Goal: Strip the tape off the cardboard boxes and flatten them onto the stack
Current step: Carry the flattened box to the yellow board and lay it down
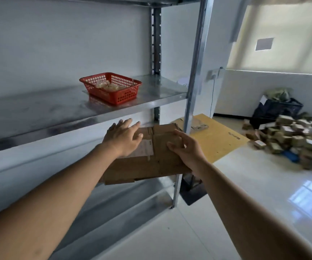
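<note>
Lying flat on a lower shelf of the tall grey metal shelving rack [194,72], the stack of brown flattened cardboard boxes [144,166] fills the middle of the view, its near edge jutting out past the shelf front. The top sheet shows creases, folded flaps and a pale rectangular label [145,149] partly hidden under the left hand [123,137]; a short strip of tape appears to cling near the label's lower right corner (too small to be sure). The edges of the sheets below are uneven and stepped at the near side.

The left hand rests palm down on the far left part of the stack, fingers straight and spread, reaching toward the back of the shelf. The right hand [187,147] sits on the right side of the stack, its fingers loosely bent with the tips touching the cardboard and the thumb pressed against the top sheet; its grip pinches nothing that can be seen.

On the shelf above stands a red plastic mesh basket [112,87] with pale crumpled material inside. Right of the rack, a yellow-brown cardboard sheet [218,139] lies on the white tiled floor [245,203], and farther right a blurred heap of small brown boxes [290,139] sits near a dark bag [277,109].
</note>
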Motion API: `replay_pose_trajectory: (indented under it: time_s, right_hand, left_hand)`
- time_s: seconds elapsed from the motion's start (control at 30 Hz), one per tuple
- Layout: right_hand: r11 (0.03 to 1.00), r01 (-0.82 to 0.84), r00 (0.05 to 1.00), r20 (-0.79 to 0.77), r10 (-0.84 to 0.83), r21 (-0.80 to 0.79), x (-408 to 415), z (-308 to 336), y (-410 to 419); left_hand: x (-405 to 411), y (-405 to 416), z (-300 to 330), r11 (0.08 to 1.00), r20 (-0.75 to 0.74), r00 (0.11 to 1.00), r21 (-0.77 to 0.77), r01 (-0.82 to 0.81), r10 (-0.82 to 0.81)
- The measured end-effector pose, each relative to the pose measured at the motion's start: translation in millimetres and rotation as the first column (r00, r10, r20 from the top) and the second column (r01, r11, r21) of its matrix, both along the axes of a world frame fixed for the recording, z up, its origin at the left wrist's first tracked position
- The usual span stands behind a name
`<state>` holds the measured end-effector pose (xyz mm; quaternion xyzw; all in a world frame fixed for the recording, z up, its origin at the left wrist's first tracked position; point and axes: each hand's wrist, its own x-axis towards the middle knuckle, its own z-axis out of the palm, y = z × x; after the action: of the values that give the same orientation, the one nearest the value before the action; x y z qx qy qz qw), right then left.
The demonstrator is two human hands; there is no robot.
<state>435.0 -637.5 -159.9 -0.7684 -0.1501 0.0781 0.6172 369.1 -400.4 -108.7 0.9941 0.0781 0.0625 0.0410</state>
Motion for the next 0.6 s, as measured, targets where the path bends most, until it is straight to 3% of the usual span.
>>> replay_pose_trajectory:
  time_s: [0.33, 0.6]
  right_hand:
    - [0.965, 0.254, 0.952, -0.194, -0.237, 0.07, 17, -70, -175]
    - [0.93, 0.364, 0.915, -0.208, -0.345, 0.06, 87, -107, -256]
  left_hand:
    - [65, -160, -51, 0.98, -0.108, 0.974, -0.037, 0.198, -0.2]
    - [164, -231, -93, 0.952, -0.148, 0.942, -0.091, 0.291, -0.302]
